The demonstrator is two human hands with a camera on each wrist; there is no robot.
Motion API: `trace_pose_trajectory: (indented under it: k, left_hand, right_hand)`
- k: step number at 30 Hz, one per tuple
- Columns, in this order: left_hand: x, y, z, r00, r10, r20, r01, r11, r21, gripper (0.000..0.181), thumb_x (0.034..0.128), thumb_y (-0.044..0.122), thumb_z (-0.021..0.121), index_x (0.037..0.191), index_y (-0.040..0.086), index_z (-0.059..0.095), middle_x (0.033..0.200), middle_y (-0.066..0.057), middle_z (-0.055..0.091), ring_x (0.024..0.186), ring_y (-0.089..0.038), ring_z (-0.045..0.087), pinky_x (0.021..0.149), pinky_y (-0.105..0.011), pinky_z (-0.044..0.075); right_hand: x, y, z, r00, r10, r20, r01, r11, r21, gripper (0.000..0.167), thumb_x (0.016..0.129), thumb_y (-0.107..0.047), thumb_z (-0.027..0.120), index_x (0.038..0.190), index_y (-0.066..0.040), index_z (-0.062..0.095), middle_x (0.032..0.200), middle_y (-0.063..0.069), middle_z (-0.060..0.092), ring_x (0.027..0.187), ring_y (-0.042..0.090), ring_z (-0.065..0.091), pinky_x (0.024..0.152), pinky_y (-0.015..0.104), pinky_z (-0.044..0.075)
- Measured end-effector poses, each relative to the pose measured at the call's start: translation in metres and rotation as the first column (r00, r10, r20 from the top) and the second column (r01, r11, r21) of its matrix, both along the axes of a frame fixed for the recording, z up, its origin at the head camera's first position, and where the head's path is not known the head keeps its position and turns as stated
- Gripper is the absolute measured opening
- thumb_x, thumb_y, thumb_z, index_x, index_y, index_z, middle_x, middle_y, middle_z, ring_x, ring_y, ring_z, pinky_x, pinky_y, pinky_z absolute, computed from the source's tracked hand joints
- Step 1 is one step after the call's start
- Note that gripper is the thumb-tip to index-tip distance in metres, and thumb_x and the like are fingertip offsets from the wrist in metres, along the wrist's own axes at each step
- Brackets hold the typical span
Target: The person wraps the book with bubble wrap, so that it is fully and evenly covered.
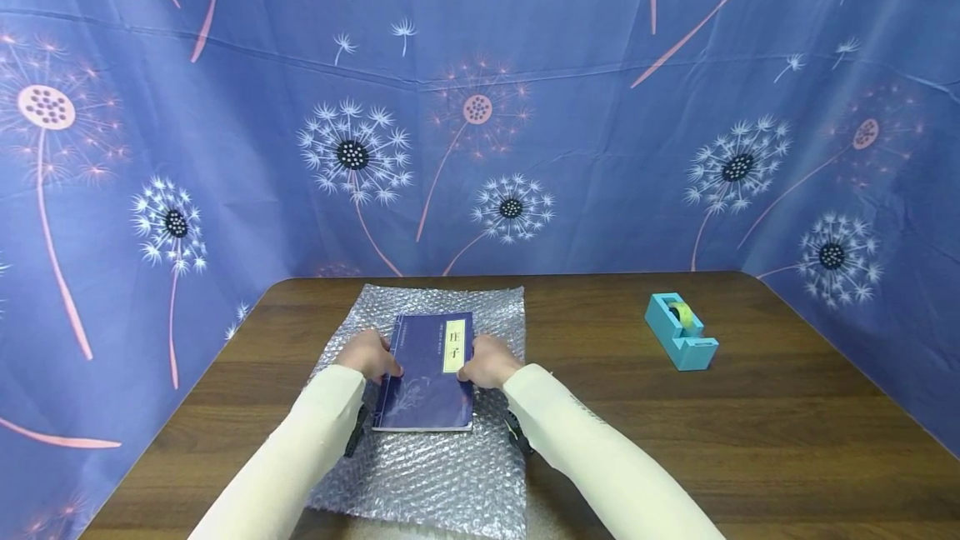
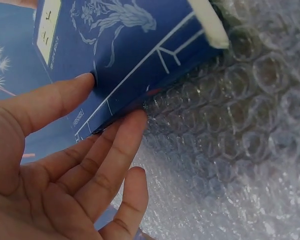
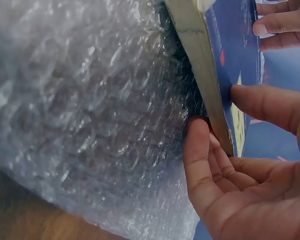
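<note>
A dark blue paperback book (image 1: pixel 423 382) with a pale yellow title label lies over a sheet of bubble wrap (image 1: pixel 420 482). My left hand (image 1: pixel 369 356) grips its left edge, thumb on the cover and fingers under the spine side, as the left wrist view shows. On the opposite edge my right hand (image 1: pixel 491 362) pinches the book between thumb and fingers. The right wrist view shows the page edges (image 3: pixel 205 70) and the fingertips between book and bubble wrap (image 3: pixel 105 115). Whether the whole book is lifted off the wrap I cannot tell.
A turquoise tape dispenser (image 1: pixel 681 333) with a yellow-green roll stands on the right part of the brown wooden table (image 1: pixel 757 440). Behind the table hangs a blue cloth (image 1: pixel 600 148) with dandelion prints. The bubble wrap reaches past the table's front edge.
</note>
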State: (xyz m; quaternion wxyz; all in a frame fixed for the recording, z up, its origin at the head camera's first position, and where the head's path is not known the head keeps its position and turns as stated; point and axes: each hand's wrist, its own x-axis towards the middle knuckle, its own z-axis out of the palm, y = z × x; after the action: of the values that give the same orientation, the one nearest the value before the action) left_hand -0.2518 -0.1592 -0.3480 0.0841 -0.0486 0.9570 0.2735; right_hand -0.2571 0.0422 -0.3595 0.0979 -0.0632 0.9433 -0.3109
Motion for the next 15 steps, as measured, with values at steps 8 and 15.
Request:
trace_pose_trajectory:
  k: [8, 15]
  left_hand:
    - [0.0035, 0.0049, 0.0, 1.0, 0.012, -0.023, -0.014, 0.996, -0.089, 0.044, 0.0799, 0.015, 0.084, 0.112, -0.01, 0.069, 0.074, -0.009, 0.072, 0.067, -0.022, 0.07, 0.08, -0.045, 0.058]
    - [0.0039, 0.0056, -0.0002, 0.999, 0.016, -0.037, -0.02, 0.993, -0.12, 0.041, 0.0776, 0.015, 0.086, 0.107, -0.008, 0.071, 0.067, -0.008, 0.07, 0.066, -0.022, 0.07, 0.081, -0.045, 0.058]
  right_hand:
    - [-0.0001, -0.0015, 0.0019, 1.0, 0.027, -0.008, -0.027, 0.997, 0.071, 0.026, 0.083, -0.012, 0.082, 0.096, 0.002, 0.064, 0.083, 0.008, 0.06, 0.077, 0.023, 0.057, 0.078, 0.04, 0.054]
    - [-0.0005, -0.0008, 0.0028, 0.999, 0.034, 0.003, -0.034, 0.995, 0.095, 0.03, 0.082, -0.013, 0.084, 0.098, 0.002, 0.064, 0.084, 0.008, 0.06, 0.079, 0.023, 0.058, 0.081, 0.041, 0.055]
